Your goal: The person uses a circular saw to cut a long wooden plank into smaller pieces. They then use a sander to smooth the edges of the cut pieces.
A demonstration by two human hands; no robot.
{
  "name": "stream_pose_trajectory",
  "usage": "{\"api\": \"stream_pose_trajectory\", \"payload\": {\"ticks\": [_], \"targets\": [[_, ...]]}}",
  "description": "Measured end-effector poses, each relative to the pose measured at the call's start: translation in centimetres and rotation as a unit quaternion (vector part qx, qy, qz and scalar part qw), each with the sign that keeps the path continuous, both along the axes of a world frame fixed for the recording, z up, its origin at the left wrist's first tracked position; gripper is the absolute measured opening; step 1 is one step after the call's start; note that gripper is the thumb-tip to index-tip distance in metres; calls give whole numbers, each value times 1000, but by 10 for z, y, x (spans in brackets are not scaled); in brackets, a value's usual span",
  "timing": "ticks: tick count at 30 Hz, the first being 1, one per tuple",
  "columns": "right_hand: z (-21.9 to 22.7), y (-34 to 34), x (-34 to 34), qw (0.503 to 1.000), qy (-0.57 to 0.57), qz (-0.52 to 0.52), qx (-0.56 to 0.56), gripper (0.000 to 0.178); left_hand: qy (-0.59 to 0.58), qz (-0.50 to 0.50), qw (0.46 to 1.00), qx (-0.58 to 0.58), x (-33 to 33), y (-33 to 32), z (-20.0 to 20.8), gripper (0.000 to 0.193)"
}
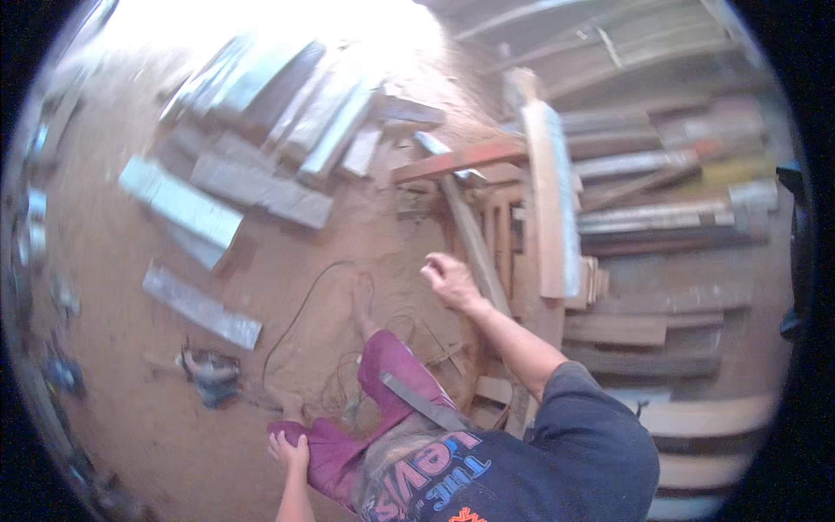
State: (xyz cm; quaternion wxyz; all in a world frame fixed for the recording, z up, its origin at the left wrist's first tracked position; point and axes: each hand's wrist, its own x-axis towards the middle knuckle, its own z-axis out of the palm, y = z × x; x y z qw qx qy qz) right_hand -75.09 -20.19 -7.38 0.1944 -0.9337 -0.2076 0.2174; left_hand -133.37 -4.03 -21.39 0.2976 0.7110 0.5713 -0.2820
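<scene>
My left hand (290, 452) rests on the maroon shorts (326, 452) near my knee, fingers spread and holding nothing. My right hand (450, 280) is raised over the sandy ground, its fingers curled together with no object visible in them; motion blurs it a little. Closest to that hand is a slanting wooden bar (474, 239), part of or leaning on a wooden frame. A pale plank (546, 200) with a bluish side stands beyond it to the right. On the ground at my left lies a corded power tool (214, 378), its exact kind too blurred to tell.
Several thick boards (261, 187) lie scattered and piled at the far left, with a single grey board (202, 306) nearer. A dark cord (300, 304) loops across the ground by my feet. A reddish beam (461, 160) crosses the frame. Stacked planks (661, 226) fill the right side.
</scene>
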Motion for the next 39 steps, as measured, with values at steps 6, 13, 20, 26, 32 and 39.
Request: {"api": "stream_pose_trajectory", "payload": {"ticks": [6,13,20,26,32,39], "targets": [[148,-198,105,900,-391,-194,-22,45,-80,49,991,-91,106,27,37,72],[100,-310,127,899,-31,-420,121,64,-237,119,936,-233,331,5,108,65],[80,-348,135,861,-158,-479,62,70,-273,70,907,-313,450,-42,176,60],[122,-333,230,847,-180,-493,83,68,-210,207,904,-309,443,-11,168,53],[132,-245,321,938,-123,-285,152,57,-322,319,839,-302,458,13,169,52],[94,-265,344,916,-31,-365,166,68,-328,470,761,-305,475,35,130,51]]}}
